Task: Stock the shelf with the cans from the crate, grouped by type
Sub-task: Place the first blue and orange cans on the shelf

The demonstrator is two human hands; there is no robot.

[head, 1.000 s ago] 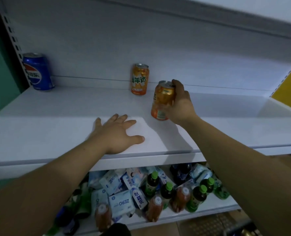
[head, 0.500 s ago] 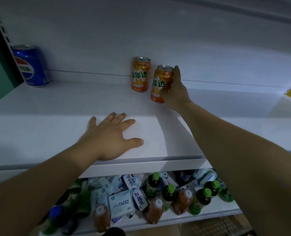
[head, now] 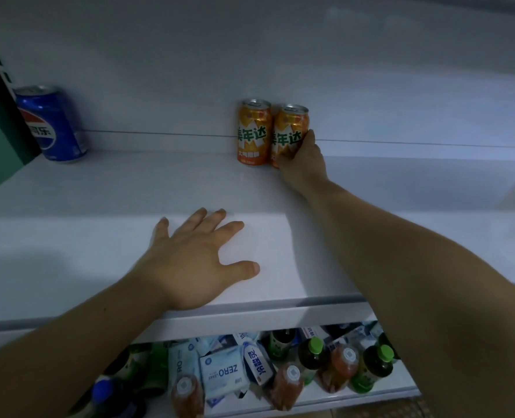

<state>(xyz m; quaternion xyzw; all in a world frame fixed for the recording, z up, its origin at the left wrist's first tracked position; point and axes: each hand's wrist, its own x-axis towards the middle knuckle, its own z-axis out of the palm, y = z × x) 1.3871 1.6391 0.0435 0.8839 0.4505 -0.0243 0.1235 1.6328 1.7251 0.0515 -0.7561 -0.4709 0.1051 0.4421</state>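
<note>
Step in hand: placing. Right hand (head: 303,162) grasps second orange can (head: 289,131), upright at shelf (head: 401,191) rear, touching first orange can (head: 253,132). Left hand (head: 201,260) rests flat, released. Next: let go, withdraw without toppling either.

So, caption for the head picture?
Right hand grips the right orange can beside the left orange can; left hand flat on shelf.

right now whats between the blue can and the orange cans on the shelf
Nothing: the head view shows bare white shelf between the blue can and the left orange can.
</note>
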